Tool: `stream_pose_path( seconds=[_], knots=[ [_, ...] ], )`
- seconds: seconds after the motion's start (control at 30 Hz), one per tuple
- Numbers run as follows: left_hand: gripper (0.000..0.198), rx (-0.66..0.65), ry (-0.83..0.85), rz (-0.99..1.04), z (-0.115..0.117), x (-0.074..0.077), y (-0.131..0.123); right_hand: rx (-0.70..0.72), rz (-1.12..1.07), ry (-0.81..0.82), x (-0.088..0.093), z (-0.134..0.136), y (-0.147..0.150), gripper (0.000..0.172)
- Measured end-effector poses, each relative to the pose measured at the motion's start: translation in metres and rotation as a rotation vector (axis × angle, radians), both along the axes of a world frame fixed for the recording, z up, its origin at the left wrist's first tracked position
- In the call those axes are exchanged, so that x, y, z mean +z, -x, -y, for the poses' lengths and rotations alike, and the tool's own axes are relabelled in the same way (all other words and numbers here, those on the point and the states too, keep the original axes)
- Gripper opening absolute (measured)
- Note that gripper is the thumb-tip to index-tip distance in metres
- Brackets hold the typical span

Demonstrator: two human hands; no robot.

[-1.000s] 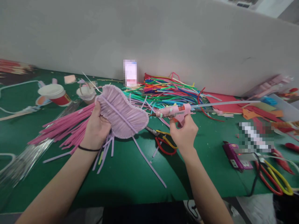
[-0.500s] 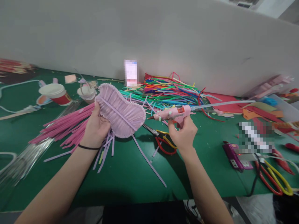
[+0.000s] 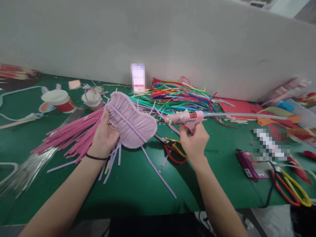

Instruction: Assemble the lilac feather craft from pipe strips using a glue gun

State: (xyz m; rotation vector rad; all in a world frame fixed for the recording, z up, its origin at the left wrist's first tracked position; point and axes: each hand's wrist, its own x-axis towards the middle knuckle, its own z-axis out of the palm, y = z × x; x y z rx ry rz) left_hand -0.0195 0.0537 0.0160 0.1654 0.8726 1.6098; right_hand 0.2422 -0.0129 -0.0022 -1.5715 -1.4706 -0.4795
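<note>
My left hand grips the left edge of a lilac pipe-cleaner wing-like panel, rounded at both ends, with a strip along its middle. The panel is held up and tilted above the table. Wrapped round the handle of a pink hot glue gun is my right hand. Its nozzle points left, close to the panel's right edge; whether it touches I cannot tell. A long clear glue stick sticks out of the gun's back. Scissors with red and yellow handles lie below the gun.
Pink pipe cleaners and lilac ones lie on the green table. Behind are a colourful pile and a blurred phone. Paper cup stands left; a purple box and second scissors lie right.
The lilac panel has shifted slightly right and down with my left hand. The glue gun has tipped more level, its nozzle higher and its glue stick's end lower.
</note>
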Motion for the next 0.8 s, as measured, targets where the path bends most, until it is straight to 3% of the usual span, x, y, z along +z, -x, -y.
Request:
stream_pose_path(
  seconds=[0.3,0.43,0.5,0.57,0.67,0.8],
  knots=[
    [0.031,-0.020,-0.104,-0.041,0.000,-0.003,0.001,-0.048,-0.126,0.122,0.012,-0.002,-0.004,0.023],
    [0.027,0.007,-0.318,-0.135,-0.001,-0.003,0.006,-0.088,-0.005,0.503,0.017,-0.009,-0.017,0.030],
    [0.023,0.017,-0.386,-0.210,-0.001,-0.003,0.010,-0.119,0.082,0.763,0.013,-0.014,-0.021,0.033],
    [0.022,0.025,-0.417,-0.260,-0.001,-0.002,0.013,-0.154,0.133,0.913,0.007,-0.019,-0.021,0.035],
    [0.021,0.016,-0.442,-0.285,0.002,0.000,0.014,-0.181,0.148,0.951,0.002,-0.026,-0.017,0.036],
    [0.015,-0.027,-0.450,-0.316,0.009,0.006,0.010,-0.238,0.195,0.933,0.017,-0.021,-0.006,0.043]
  ],
)
